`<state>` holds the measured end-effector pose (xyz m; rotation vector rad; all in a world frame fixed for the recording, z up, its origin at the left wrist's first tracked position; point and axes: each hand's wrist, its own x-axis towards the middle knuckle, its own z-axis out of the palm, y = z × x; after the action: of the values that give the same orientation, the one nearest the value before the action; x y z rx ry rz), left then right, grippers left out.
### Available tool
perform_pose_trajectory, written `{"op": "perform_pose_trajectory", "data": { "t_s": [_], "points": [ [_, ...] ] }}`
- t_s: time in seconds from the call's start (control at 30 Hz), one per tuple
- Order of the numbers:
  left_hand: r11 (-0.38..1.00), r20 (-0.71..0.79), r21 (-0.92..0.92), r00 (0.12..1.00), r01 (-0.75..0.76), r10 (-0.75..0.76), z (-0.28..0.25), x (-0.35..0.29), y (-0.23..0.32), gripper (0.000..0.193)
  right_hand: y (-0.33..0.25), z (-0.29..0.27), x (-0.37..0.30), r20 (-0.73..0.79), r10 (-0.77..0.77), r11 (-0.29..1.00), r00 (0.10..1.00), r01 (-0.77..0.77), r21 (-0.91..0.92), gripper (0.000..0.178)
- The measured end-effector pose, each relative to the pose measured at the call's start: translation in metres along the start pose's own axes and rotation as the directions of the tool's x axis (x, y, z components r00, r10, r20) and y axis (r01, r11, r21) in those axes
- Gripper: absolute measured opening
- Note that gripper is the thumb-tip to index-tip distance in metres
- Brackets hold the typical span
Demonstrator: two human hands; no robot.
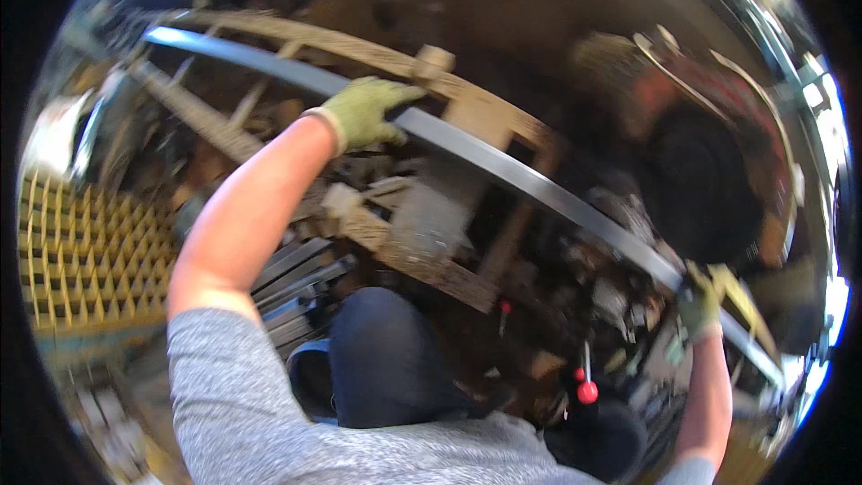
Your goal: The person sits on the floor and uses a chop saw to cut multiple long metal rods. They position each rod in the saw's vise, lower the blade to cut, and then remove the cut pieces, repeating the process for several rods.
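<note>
A long, straight grey metal bar [521,175] runs across the view, from the far left down to the lower right. My left hand [364,115], in a yellow-green work glove, is wrapped over it left of the middle. Toward its right end, my right hand [700,310] in a similar glove grips the same bar; its fingers are partly hidden and blurred. Beneath the bar is a pale, dusty frame [368,54] with crossbars and a plate in its middle section. Whether the bar touches this frame, I cannot tell.
A yellow lattice crate [90,251] stands at the left. Several metal bars [301,278] lie stacked beside my knee. A lever with a red ball knob [587,392] rises near my lap. Dark, rounded machinery [709,180] stands at the right, behind the bar.
</note>
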<state>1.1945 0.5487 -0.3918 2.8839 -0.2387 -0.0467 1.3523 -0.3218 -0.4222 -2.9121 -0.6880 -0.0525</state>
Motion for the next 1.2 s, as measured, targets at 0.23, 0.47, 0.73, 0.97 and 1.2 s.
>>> {"op": "perform_pose_trajectory", "data": {
  "t_s": [0.23, 0.47, 0.73, 0.97, 1.2],
  "points": [
    [0.969, 0.074, -0.073, 0.968, -0.234, 0.239, 0.032, 0.08, 0.19, 0.079, -0.04, -0.019, -0.001, 0.165, 0.158, 0.985, 0.974, -0.142, -0.103, 0.044],
    [0.97, -0.027, 0.026, 0.97, -0.24, 0.241, 0.054, 0.081, 0.202, 0.061, -0.146, -0.067, -0.045, -0.17, 0.065, 0.996, 0.983, -0.074, -0.043, 0.056],
    [0.983, 0.047, 0.181, 0.999, -0.006, -0.002, 0.045, 0.078, 0.236, 0.07, -0.321, -0.061, -0.159, 0.258, -0.27, 0.952, 0.928, 0.218, 0.214, 0.038],
    [0.961, 0.087, 0.267, 0.992, 0.07, -0.097, 0.053, 0.078, 0.244, 0.063, -0.264, -0.023, -0.206, -0.012, -0.005, 0.931, 1.0, 0.01, 0.364, 0.044],
    [0.975, -0.174, 0.198, 0.983, 0.098, -0.064, 0.045, 0.03, 0.348, 0.075, -0.224, 0.043, -0.245, -0.211, 0.234, 0.874, 0.949, -0.11, 0.474, 0.024]
  ]
}}
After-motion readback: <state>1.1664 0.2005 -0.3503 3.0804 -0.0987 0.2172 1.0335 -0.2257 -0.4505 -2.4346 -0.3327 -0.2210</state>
